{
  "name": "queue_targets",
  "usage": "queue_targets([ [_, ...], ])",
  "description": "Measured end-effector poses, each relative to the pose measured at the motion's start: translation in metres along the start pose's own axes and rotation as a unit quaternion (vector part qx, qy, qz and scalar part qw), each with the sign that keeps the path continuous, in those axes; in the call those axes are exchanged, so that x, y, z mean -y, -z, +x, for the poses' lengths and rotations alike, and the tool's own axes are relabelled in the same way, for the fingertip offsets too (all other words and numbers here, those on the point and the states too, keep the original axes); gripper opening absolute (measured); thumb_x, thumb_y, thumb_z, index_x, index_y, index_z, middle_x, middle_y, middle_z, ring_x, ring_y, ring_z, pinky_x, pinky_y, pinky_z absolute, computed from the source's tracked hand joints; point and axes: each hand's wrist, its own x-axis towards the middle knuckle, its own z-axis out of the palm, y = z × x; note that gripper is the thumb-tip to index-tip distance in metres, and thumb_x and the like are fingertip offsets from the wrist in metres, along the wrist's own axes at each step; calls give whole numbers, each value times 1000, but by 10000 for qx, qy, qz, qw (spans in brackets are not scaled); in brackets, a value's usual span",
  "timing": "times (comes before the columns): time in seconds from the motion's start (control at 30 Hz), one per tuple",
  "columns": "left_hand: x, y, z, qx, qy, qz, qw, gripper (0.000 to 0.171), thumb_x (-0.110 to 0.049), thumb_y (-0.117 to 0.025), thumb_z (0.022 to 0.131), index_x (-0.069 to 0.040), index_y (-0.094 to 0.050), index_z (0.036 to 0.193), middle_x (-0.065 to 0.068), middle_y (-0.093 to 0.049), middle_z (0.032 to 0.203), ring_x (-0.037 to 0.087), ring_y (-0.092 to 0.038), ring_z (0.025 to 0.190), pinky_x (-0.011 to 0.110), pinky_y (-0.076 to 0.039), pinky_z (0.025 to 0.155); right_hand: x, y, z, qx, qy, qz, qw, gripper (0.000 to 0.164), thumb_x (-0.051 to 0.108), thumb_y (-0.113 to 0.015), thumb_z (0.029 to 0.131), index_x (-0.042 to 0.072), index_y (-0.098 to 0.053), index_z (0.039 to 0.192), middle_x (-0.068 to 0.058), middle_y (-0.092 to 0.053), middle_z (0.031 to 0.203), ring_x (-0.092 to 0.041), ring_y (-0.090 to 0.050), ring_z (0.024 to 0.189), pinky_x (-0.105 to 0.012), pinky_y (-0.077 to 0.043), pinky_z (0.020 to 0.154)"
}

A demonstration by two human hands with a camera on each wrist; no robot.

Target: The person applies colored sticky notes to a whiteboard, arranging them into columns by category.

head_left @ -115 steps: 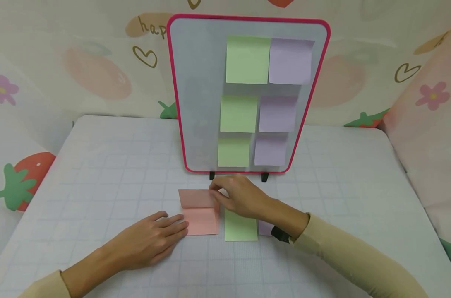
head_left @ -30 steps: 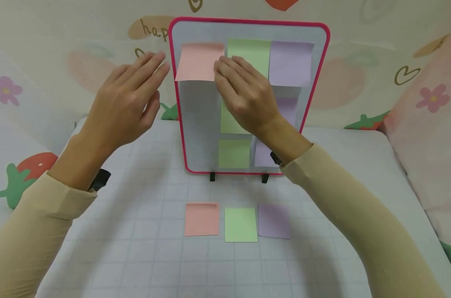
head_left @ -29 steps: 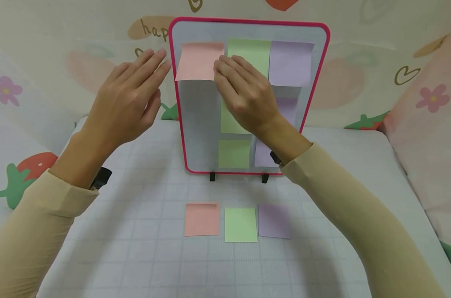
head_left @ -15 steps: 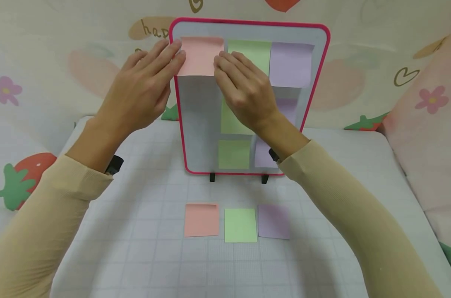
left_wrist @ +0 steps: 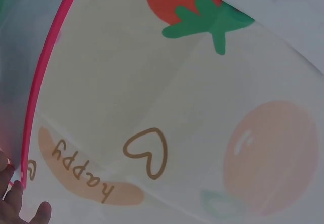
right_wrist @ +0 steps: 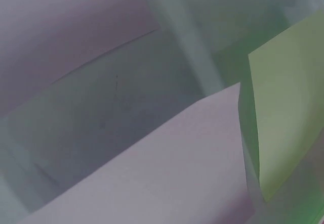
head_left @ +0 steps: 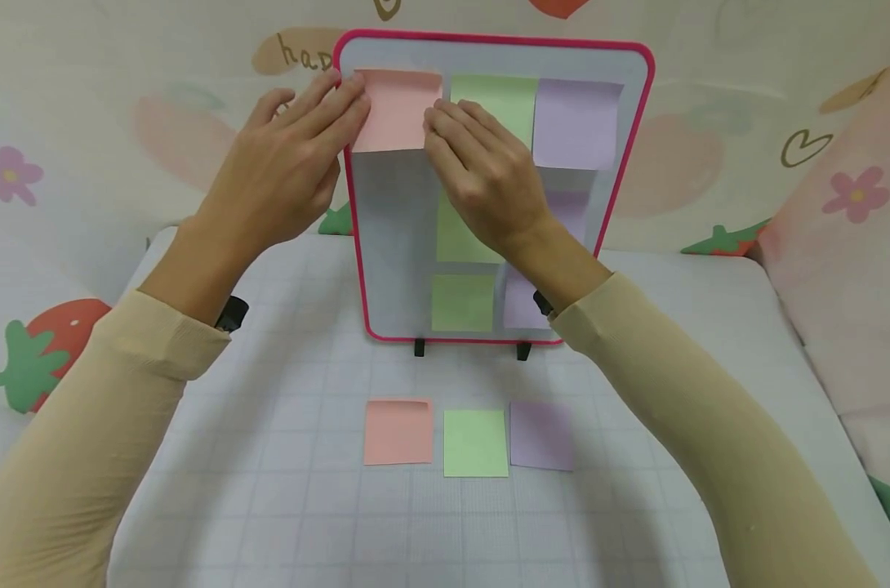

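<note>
In the head view a pink sticky note (head_left: pixel 397 110) lies against the upper left of a red-framed whiteboard (head_left: pixel 393 237). My right hand (head_left: pixel 489 175) holds the note's right edge with bent fingers; the thumb is hidden behind them. My left hand (head_left: pixel 287 159) reaches in from the left, and its nearly straight fingertips touch the note's upper left edge. Some left fingers (left_wrist: pixel 15 196) show at the board frame in the left wrist view. Right of the pink note are a green sticky note (head_left: pixel 504 102), partly covered by the right hand, and a purple sticky note (head_left: pixel 577 122).
Lower on the board hang green notes (head_left: pixel 463 302) and purple notes (head_left: pixel 526 302), some partly behind my right arm. In front, on the gridded tablecloth (head_left: pixel 298 490), lie a pink pad (head_left: pixel 398 433), a green pad (head_left: pixel 476 443) and a purple pad (head_left: pixel 540 435).
The pink note was lifted from its pad and carried up to the board by the right hand. The left hand has moved from beside the pad to the note's left edge.
</note>
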Motion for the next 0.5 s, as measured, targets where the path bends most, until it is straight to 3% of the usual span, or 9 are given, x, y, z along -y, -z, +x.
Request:
queue_targets([
  [0.5,-1,-2,4,30,127,80,9999,49,-16,-42,103,-7,-42,151,9,-38,157,27,-31,147,53,-32,111,-2,0,-4,242,30,-99,9997,22,-2,-50,101,-11,-70,97,-21,-72,105,-33,-70,101,-37,-49,101],
])
